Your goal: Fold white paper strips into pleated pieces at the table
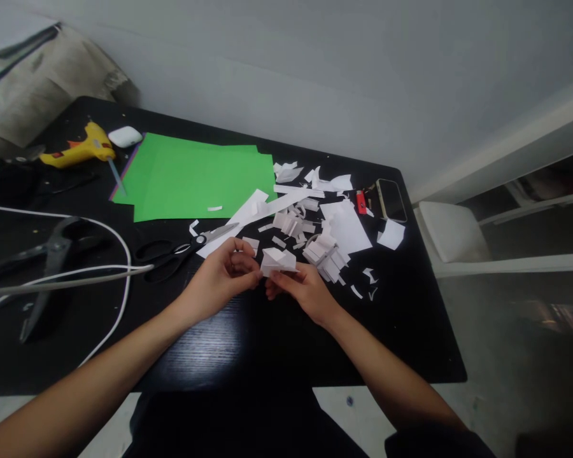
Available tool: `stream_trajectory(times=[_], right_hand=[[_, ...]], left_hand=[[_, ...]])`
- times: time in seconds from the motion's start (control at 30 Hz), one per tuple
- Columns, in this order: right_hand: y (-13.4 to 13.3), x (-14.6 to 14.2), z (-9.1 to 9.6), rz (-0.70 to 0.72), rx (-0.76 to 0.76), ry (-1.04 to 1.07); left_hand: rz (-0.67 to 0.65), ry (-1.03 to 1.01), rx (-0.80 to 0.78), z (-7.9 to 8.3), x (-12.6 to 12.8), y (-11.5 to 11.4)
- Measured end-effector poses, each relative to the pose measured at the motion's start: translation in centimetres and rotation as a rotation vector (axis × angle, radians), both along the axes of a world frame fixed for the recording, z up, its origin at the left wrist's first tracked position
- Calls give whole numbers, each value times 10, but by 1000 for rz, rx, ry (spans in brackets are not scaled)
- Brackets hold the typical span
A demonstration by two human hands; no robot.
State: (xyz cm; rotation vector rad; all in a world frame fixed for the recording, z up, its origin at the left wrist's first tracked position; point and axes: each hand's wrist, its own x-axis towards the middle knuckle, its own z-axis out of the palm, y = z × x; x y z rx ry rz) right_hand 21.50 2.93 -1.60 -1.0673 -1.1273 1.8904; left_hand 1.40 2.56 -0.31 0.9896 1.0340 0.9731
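A small piece of folded white paper (pixel 277 259) is held up over the near middle of the black table. My right hand (pixel 308 291) pinches it from below, thumb on the near side. My left hand (pixel 224 272) has curled fingers, and its thumb and fingertip close on the paper's left corner. Just beyond and right of my hands lies a heap of folded paper pieces (pixel 325 254) and cut strips. Black-handled scissors (pixel 172 253) rest left of my left hand, blades on a white paper strip.
Green sheets (pixel 200 178) lie at the back, near a yellow glue gun (pixel 93 146) and a white case (pixel 125 136). A white cable (pixel 124 280) loops at left beside large shears (pixel 52 254). A red lighter (pixel 361 202) and a phone (pixel 390 200) sit far right.
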Motion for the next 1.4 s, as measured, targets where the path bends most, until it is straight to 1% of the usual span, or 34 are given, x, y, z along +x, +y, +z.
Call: stream_trajectory(times=[0.07, 0.17, 0.23, 0.33, 0.5, 0.6, 0.77, 0.93, 1.03, 1.13, 1.27, 1.4], right_hand=[[0, 0, 0, -51, 16, 22], [1, 2, 0, -180, 64, 105], [2, 5, 1, -220, 108, 114], [4, 8, 2, -213, 146, 61], [5, 8, 5, -149, 197, 20], [5, 7, 5, -158, 224, -1], [6, 6, 3, -214, 193, -22], [6, 5, 1, -295, 108, -34], [6, 5, 0, -320, 78, -3], [6, 7, -1, -304, 96, 50], [8, 9, -2, -277, 124, 130], [6, 8, 0, -282, 140, 124]], left_hand=[[-7, 2, 15, 1, 0, -1], [-30, 32, 48, 2, 0, -1], [-52, 76, 79, 2, 0, -2], [-104, 144, 128, 1, -2, -3], [-186, 258, 207, 0, -4, -4], [-205, 287, 263, -1, -5, -3], [-178, 324, 364, -2, -6, -2], [-163, 318, 403, -4, -6, -2], [-163, 342, 402, -4, -6, -1], [-162, 353, 391, -2, -6, -2], [-162, 204, 268, 3, -4, -5], [-132, 63, 172, 5, 0, -9]])
